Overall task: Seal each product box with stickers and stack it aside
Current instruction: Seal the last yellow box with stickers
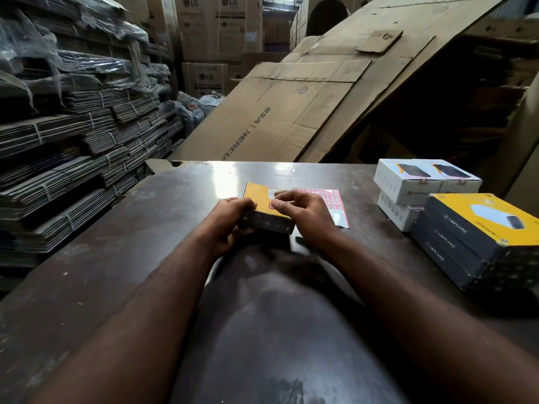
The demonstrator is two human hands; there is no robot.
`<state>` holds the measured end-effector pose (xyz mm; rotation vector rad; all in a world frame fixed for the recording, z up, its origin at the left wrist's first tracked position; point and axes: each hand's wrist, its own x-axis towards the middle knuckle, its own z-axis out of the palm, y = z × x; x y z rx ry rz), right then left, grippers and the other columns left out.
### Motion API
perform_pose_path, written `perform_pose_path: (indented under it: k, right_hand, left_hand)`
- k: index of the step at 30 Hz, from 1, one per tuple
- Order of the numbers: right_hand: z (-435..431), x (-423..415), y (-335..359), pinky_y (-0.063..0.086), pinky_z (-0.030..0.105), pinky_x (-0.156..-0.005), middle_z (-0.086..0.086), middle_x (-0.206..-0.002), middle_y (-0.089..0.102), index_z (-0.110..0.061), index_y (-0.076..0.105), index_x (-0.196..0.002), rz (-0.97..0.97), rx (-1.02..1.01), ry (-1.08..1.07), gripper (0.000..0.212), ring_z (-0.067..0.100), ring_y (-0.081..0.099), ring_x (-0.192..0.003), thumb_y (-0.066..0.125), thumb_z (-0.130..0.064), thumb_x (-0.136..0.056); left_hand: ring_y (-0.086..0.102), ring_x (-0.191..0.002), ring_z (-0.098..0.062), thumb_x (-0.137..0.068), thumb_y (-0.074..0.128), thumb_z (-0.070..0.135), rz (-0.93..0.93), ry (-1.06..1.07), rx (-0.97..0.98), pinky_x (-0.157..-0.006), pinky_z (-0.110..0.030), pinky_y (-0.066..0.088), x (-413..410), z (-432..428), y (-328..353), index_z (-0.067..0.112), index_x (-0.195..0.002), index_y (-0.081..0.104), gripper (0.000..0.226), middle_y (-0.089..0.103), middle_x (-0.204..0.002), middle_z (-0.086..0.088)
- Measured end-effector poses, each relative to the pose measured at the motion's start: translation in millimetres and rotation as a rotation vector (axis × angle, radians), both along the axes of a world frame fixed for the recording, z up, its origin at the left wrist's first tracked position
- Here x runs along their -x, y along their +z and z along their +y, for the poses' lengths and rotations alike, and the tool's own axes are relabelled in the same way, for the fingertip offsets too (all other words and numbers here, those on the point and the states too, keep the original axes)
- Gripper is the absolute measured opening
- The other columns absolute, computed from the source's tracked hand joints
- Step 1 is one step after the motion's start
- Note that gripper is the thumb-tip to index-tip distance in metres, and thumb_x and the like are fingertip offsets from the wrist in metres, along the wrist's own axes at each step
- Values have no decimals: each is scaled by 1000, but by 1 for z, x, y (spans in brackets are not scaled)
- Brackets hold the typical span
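Scanning from the left, the inspection found bundled flat cartons [73, 170] piled beside the dark table [116, 258], well apart from the work. At the table's centre the left hand [233, 217] gripped the left end of the product box [259, 199], its fingers curled round the dark side wall. Whether the box rested on the table or was held just above it could not be told. The right hand [306, 214] met the box at its near right edge, with thumb and curled forefinger closed together on a pink sticker [273, 204] at the rim of the yellow top. Whether that sticker yet reached down over the flap seam was hidden by the thumb. Just beyond the right hand the sticker sheet [332, 196] lay flat on the table. Further right stood white boxes [408, 179], and nearer, just beside them, a stack of yellow-topped boxes [481, 223]. Judged risks were these: uneven thumb pressure could crease the sticker or leave it on the top face only, so the flap stays unsealed; a slack left grip could let the box twist and skew the seal; the stack sat near the table's right edge, so a careless placement might tip it.
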<state>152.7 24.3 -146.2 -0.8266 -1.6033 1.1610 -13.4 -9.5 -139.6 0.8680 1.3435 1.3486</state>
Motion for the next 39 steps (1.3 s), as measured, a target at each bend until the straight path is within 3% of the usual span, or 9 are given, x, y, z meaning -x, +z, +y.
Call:
perform_pose_path:
  k: [4, 8, 11, 13, 18, 25, 33, 39]
  right_hand:
    - [6, 0, -3, 45, 7, -83, 2, -126, 65, -8, 78, -89, -35, -10, -5, 10, -7, 59, -107, 70, -14, -91]
    - [5, 0, -4, 48, 21, -95, 1, -128, 65, -14, 78, -85, -27, -33, -1, 11, 4, 59, -116, 69, -15, -92]
    - [5, 0, -6, 46, 7, -85, -2, -126, 66, -10, 78, -88, -39, -60, -17, 9, -1, 59, -113, 72, -16, -91]
    - [6, -1, -7, 42, 1, -78, -1, -124, 67, -7, 78, -90, -51, -91, -45, 11, 1, 60, -111, 72, -17, -91]
    - [6, 0, -8, 42, 5, -82, -2, -117, 70, -9, 78, -87, -47, -136, -65, 10, 2, 64, -106, 72, -16, -91]
    - [4, 1, -7, 46, 14, -87, -5, -110, 73, -25, 76, -75, 8, -152, -57, 19, 6, 66, -105, 71, -19, -92]
    - [5, 1, -7, 43, 7, -80, -3, -111, 73, -21, 76, -83, 0, -151, -69, 12, 8, 66, -105, 70, -19, -93]
    - [4, 1, -6, 46, 13, -83, -4, -109, 73, -19, 77, -77, 14, -149, -52, 21, 3, 65, -104, 66, -17, -95]
  left_hand:
    - [63, -80, -20, -97, 57, 12, -192, 22, -3, -63, -29, 62, -2, -2, 3, 7, -94, 58, 5, 57, -86, -8]
    - [65, -91, -26, -98, 56, 12, -238, 27, -3, -53, -27, 61, -4, -4, 5, 5, -99, 55, 7, 56, -97, -15]
    - [63, -103, -30, -98, 57, 13, -226, 30, 7, -55, -28, 62, -4, -3, 4, 5, -102, 55, 9, 54, -106, -18]
    - [64, -101, -29, -98, 56, 12, -227, 32, -3, -55, -28, 62, -5, -3, 4, 5, -101, 56, 8, 56, -103, -17]
    - [66, -85, -21, -98, 55, 11, -194, 28, -47, -54, -26, 60, -8, -3, 4, 5, -97, 59, 7, 55, -96, -13]
    - [64, -85, -20, -98, 55, 11, -181, 37, -64, -56, -26, 60, -11, -3, 5, 5, -97, 59, 7, 53, -100, -14]
    - [65, -81, -18, -98, 55, 12, -188, 46, -66, -58, -26, 62, -12, -3, 5, 6, -96, 60, 8, 57, -91, -10]
    - [66, -84, -20, -98, 55, 12, -191, 51, -65, -64, -28, 63, -12, -2, 4, 6, -97, 60, 8, 59, -96, -12]
